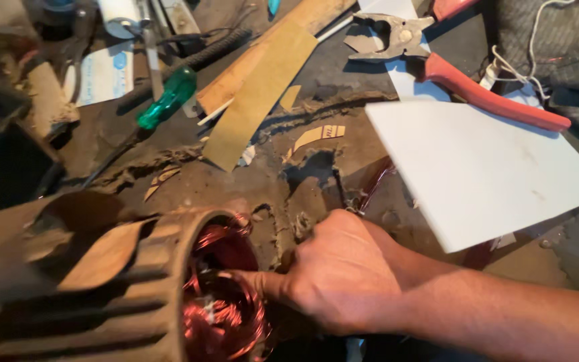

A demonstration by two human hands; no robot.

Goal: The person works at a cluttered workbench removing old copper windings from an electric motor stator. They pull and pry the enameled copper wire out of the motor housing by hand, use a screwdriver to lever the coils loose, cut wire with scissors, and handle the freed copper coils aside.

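Observation:
A ribbed, rusty-brown motor housing (135, 295) lies on its side at the lower left, its open end facing right. Shiny copper winding (222, 315) fills the opening. My right hand (343, 275) reaches in from the lower right; its fingers are curled at the mouth of the housing and one finger presses on the copper wire. The fingertips are partly hidden by the coil. A curved brown paper strip (102, 258) sticks out over the housing's top. My left hand is not visible.
On the dirty bench lie a white sheet (484, 167) at right, red-handled pliers (477, 94) behind it, a green-handled screwdriver (169, 97), a tan paper strip (256, 94), a wooden slat (283, 40) and grey cloth (557, 47).

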